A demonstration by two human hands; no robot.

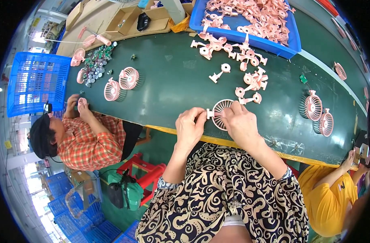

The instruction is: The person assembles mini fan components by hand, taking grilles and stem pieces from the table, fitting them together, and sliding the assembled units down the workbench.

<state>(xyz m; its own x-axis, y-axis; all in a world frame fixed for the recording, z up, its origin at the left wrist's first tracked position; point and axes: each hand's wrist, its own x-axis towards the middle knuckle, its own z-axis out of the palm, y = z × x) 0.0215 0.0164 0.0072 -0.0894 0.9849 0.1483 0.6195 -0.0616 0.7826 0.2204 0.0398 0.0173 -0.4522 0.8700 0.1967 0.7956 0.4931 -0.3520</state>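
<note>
Near the table's front edge, a round pink fan cage [221, 108] with a short stub on its left side is held between my hands. My left hand [190, 124] pinches the stub with thumb and fingers. Bent over the cage's right part, my right hand [240, 123] has its fingertips pressed at the ribs; they cover whatever lies beneath. Just beyond my right hand lie loose pink bracket pieces [255, 97] with round ends. A single bracket [220, 73] rests farther back, apart from the others.
A blue tray [249, 41] heaped with pink brackets stands at the back. Finished-looking pink fan cages [313, 106] lie at right, others [129, 78] at left beside small green circuit boards and motors [96, 65]. Co-workers sit left [92, 141] and right [328, 198]. A blue crate [38, 83] stands far left.
</note>
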